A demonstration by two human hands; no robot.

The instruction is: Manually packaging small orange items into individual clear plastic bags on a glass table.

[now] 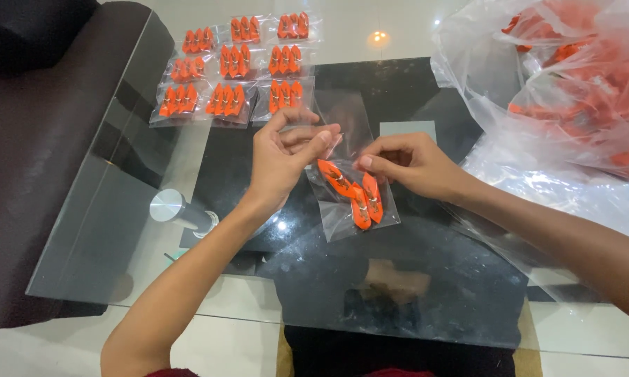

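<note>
I'm seeing L hand [286, 150] pinching the top edge of a small clear pouch [353, 202] at table centre; R hand [405, 162], fingers pressed together, is pinching an orange clip [373, 195] inside it. I'm counting 3 orange clips in the pouch. At 11 o'clock, 9 filled packets [236, 61] are lying in 3 rows on the glass table [112, 230], 3 clips each. At 2 o'clock, 1 big plastic bag [572, 77] is holding loose clips, too many to count.

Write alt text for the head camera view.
Two bare hands, left hand and right hand, hold a small clear pouch with orange clips over a glass table. Filled pouches lie in rows beyond; a large plastic bag sits right.
</note>
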